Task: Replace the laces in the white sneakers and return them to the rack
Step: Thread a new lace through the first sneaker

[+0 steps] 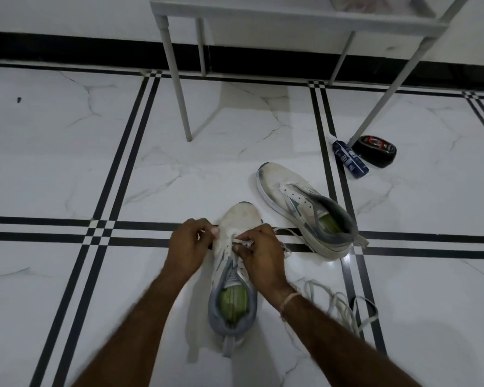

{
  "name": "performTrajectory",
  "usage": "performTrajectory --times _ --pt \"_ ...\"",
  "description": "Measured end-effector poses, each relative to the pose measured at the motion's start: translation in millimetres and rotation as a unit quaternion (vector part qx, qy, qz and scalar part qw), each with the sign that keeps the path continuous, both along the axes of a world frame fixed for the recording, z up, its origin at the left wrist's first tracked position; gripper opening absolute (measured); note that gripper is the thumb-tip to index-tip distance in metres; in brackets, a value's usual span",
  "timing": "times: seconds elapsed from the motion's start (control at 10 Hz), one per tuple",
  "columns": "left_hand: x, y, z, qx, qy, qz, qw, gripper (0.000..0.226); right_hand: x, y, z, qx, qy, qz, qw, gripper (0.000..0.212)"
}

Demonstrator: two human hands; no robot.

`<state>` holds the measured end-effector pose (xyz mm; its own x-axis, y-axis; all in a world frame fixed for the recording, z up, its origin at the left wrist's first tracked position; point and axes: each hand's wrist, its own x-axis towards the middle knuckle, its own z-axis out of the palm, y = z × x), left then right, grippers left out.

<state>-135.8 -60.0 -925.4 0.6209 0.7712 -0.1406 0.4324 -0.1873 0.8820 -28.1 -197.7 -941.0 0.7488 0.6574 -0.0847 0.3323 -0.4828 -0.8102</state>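
White marble floor (67, 163) lined in black is my workbench through the head camera. The near sneaker (224, 277) lies with its toe away from me and its heel toward me, so its eyelets face up within reach of both hands. My right hand (260, 252) pinches the lace (242, 242) between thumb and fingertips just over the front eyelets, where a first bar crosses the tongue. A free strand trails off to the right across the floor.

My left hand (189, 241) is curled at the shoe's left edge. It appears to pinch the lace's other end while bracing the shoe against my pull, though the fingers hide the exact grip. I judge the lacing has only begun, since the eyelets nearer the collar look empty.

The far sneaker (305, 208) rests just beyond to the right, unlaced and parked aside for its turn. Loose laces (338, 305) lie in a heap beside my right forearm; I cannot tell whether they are old or new. The rack (277, 16) stands ahead, near enough for returning the pair. A tin (375, 150) and a tube (349, 159) sit by its right leg.
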Motion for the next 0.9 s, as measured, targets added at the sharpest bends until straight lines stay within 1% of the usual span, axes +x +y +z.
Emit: performTrajectory --times 0.1,0.2,0.3,0.4,0.5,0.6,0.7,0.8,0.9 --pt "1 16 24 -0.414 -0.329 0.306 0.792 0.028 -2 -4 -2 -0.01 0.012 0.011 1.0 0.013" --pt "-7 25 26 -0.279 -0.184 0.28 0.9 0.02 0 -6 -2 -0.019 0.013 0.012 1.0 0.013" --pt "-8 -3 5 0.028 0.056 -0.026 0.998 0.016 7 -6 0 -0.037 0.003 0.015 0.999 0.013" --pt "-1 -10 -10 0.137 0.106 -0.099 0.98 0.025 14 -2 3 -0.039 -0.015 0.028 0.999 0.011" --pt "-2 -14 -17 0.018 0.025 -0.039 0.999 0.026 17 -5 1 -0.039 -0.024 0.044 0.998 0.012" --pt "-1 -15 -17 -0.304 -0.11 0.129 0.937 0.021 20 -6 -1 -0.042 -0.016 0.06 0.997 0.011" --pt "0 -11 -6 -0.492 -0.229 0.244 0.804 0.024 26 -5 1 -0.03 -0.002 0.062 0.998 0.009" --pt "3 -22 -5 -0.333 -0.091 0.17 0.923 0.025 29 -7 -1 -0.035 0.006 0.059 0.998 0.015" --pt "7 -26 -6 -0.123 -0.022 0.01 0.992 0.005 30 -5 -1 -0.059 0.01 0.06 0.996 0.026"
